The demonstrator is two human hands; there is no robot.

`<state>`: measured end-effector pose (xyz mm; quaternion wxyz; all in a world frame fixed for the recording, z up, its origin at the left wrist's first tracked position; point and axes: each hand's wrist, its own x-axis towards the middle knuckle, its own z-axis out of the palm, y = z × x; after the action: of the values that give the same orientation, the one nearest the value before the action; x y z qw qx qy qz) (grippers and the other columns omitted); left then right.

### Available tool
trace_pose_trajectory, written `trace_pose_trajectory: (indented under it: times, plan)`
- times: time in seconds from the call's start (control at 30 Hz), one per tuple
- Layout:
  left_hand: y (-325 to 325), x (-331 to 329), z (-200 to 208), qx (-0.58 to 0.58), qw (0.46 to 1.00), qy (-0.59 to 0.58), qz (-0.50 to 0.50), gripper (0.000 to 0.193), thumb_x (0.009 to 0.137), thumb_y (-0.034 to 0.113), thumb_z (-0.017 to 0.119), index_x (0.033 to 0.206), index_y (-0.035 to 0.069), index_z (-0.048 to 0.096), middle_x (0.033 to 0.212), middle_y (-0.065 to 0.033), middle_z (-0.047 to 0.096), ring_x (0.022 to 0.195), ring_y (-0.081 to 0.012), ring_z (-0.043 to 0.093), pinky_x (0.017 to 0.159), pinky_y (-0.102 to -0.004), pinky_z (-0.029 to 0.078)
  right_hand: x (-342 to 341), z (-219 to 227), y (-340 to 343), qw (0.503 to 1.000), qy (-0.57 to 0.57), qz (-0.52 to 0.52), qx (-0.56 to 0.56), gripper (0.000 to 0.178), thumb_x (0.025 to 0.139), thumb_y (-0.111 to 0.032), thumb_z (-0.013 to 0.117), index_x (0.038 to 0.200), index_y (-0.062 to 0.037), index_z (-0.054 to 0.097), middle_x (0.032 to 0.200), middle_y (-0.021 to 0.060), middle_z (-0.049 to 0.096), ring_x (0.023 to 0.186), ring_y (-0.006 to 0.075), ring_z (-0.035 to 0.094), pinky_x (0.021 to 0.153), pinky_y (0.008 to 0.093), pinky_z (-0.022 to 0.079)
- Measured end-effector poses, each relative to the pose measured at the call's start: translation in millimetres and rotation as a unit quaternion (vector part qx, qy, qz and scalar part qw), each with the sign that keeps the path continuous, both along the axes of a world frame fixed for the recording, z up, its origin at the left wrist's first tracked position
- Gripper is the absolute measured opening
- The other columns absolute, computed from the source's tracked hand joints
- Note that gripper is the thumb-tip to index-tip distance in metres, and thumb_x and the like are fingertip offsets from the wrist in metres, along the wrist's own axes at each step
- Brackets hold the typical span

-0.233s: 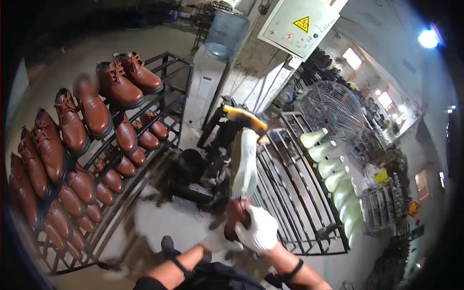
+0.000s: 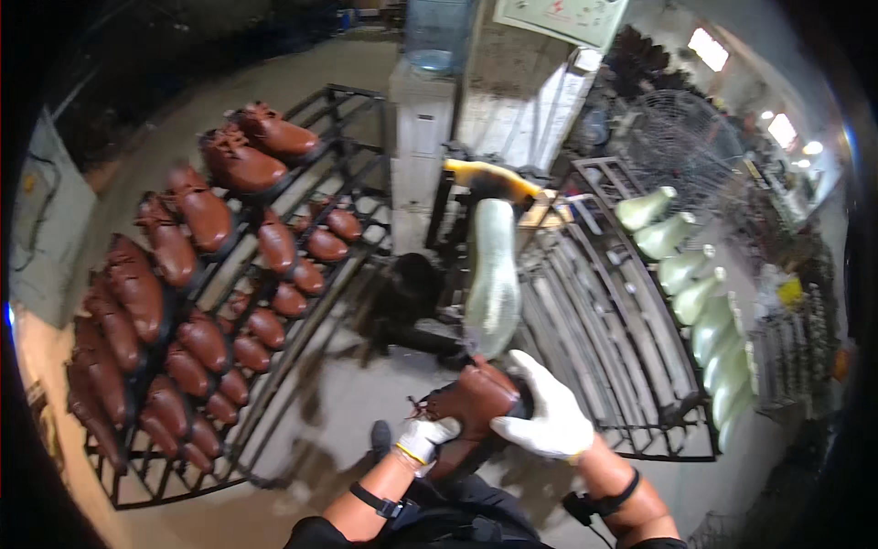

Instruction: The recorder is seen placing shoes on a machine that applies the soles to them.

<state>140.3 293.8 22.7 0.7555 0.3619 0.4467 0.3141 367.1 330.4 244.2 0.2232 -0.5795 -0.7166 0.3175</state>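
Note:
A brown leather lace-up shoe (image 2: 480, 395) is in front of me, tilted, its dark sole toward the right. My left hand (image 2: 428, 441), in a white glove, is closed on its lace side. My right hand (image 2: 551, 416), also gloved, holds the sole side, with the thumb below and the fingers stretched along the edge. Just beyond the shoe, a pale green shoe last (image 2: 494, 274) is mounted on a dark stand (image 2: 412, 316). The shoe's upper end overlaps the last's near end; I cannot tell whether they touch.
On the left, a black metal rack (image 2: 274, 430) carries rows of brown shoes (image 2: 137, 288). Another rack (image 2: 631, 320) on the right bears several pale green lasts (image 2: 713, 334). A yellow bar (image 2: 494, 177) tops the stand. Behind are a water dispenser (image 2: 422, 137) and a large fan (image 2: 681, 137).
My left hand has come up onto the shoe. The shoe has turned, now showing its side and laces, and my right hand has shifted its hold. The whole view has swung.

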Motion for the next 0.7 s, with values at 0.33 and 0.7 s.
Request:
trace_pose_trajectory:
  times: [0.33,0.7]
  plan:
    - [-23,-212,7,0.149,0.906,0.352,0.183,0.043,0.086,0.027,0.085,0.114,-0.002,0.071,0.097,-0.0125,0.075,0.084,-0.0251,0.073,0.076,-0.0360,0.062,-131,-138,26,0.998,0.053,0.021,0.032,0.088,0.078,-0.048,0.093,0.143,0.0024,0.060,0.129,0.0231,0.071,0.113,0.0365,0.072,0.101,0.0416,0.056]
    - [281,-485,-60,0.130,0.491,0.829,0.234,0.035,0.102,0.043,0.064,0.101,0.010,0.076,0.104,-0.0164,0.079,0.098,-0.0370,0.074,0.087,-0.0510,0.057,-117,-216,28,0.957,0.076,-0.116,-0.254,0.055,0.086,-0.020,0.087,0.131,0.0052,0.067,0.110,0.0153,0.079,0.096,0.0187,0.075,0.088,0.0323,0.060]
